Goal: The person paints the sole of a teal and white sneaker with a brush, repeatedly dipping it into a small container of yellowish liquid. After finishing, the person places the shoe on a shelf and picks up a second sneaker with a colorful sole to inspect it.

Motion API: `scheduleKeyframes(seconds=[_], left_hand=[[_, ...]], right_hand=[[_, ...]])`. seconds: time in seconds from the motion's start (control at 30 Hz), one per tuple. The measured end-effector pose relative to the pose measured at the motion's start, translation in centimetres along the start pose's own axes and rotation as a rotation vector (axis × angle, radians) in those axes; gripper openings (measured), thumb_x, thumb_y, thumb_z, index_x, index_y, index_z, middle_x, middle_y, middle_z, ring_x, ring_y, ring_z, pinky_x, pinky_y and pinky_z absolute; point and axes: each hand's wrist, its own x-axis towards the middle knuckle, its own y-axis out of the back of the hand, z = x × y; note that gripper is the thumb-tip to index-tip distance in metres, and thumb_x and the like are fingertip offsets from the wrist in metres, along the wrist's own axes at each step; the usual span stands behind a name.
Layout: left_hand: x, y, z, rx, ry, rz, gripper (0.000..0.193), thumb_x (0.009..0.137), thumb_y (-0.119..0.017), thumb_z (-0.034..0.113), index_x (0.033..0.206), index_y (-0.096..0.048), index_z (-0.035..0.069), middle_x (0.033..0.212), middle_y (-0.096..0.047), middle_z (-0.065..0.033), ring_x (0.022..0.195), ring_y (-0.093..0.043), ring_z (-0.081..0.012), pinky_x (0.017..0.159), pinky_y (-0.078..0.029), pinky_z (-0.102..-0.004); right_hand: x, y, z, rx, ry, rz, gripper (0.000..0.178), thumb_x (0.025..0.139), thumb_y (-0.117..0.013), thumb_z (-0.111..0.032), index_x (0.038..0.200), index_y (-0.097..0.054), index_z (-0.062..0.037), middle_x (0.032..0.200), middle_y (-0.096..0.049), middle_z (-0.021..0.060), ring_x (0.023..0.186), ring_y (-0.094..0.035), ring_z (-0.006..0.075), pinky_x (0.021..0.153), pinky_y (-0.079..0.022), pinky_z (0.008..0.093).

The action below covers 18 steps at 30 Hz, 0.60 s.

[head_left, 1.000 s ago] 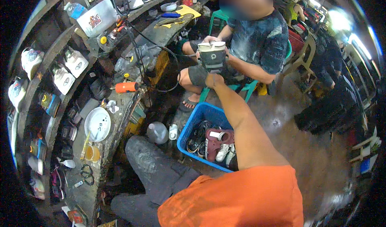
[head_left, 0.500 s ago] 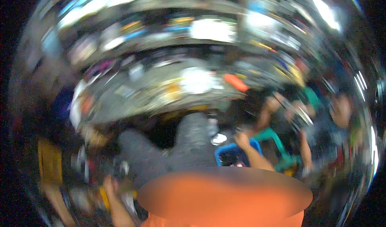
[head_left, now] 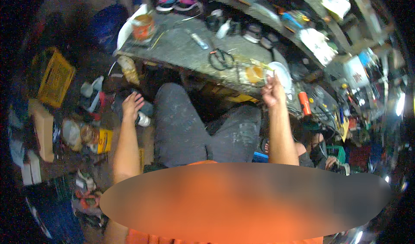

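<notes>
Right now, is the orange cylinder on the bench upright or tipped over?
Tipped over: the orange cylinder lies on its side on the bench, its long side showing, right of your right hand.

A bright orange top [head_left: 207,222], partly blurred over, goes with dark grey trousers [head_left: 183,131] marked with pale smudges [head_left: 247,133] across the thighs, and both forearms [head_left: 283,133] are bare.

A long grey workbench [head_left: 175,32] with a marked, worn top curves across the upper middle of the frame. Behind it, rough shelves [head_left: 333,30] rise in tiers toward the upper right. A bright white light [head_left: 400,103] glares at the right edge, and part of a green chair [head_left: 337,153] shows below it. The brownish floor [head_left: 148,138] at left is dim, the outer corners dark.
</notes>
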Motion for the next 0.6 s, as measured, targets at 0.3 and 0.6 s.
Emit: scheduleKeyframes(seconds=[0.3, 0.6], left_hand=[[5.9, 1.9, -4.3, -0.266, 0.113, 0.179, 0.037, 0.099, -0.062, 0.034, 0.119, -0.057, 0.003, 0.105, -0.068, -0.0141, 0.089, -0.069, -0.0299, 0.073, -0.061, -0.0452], [10.1, -3.1, -1.4, -0.315, 0.045, 0.427, 0.088, 0.092, -0.044, 0.074, 0.142, -0.043, 0.001, 0.138, -0.051, -0.0227, 0.122, -0.055, -0.0425, 0.097, -0.050, -0.0563]], right_hand=[[4.4, -2.8, -3.8, -0.027, -0.078, -0.059, 0.024, 0.102, -0.060, -0.028, 0.082, -0.057, -0.0140, 0.053, -0.043, -0.0090, 0.036, -0.034, 0.0025, 0.032, -0.025, 0.0190], [0.9, -4.8, -3.5, 0.083, 0.064, -0.412, 0.020, 0.101, -0.056, -0.011, 0.116, -0.062, 0.0008, 0.104, -0.069, 0.0117, 0.094, -0.063, 0.0170, 0.077, -0.055, 0.0238]])
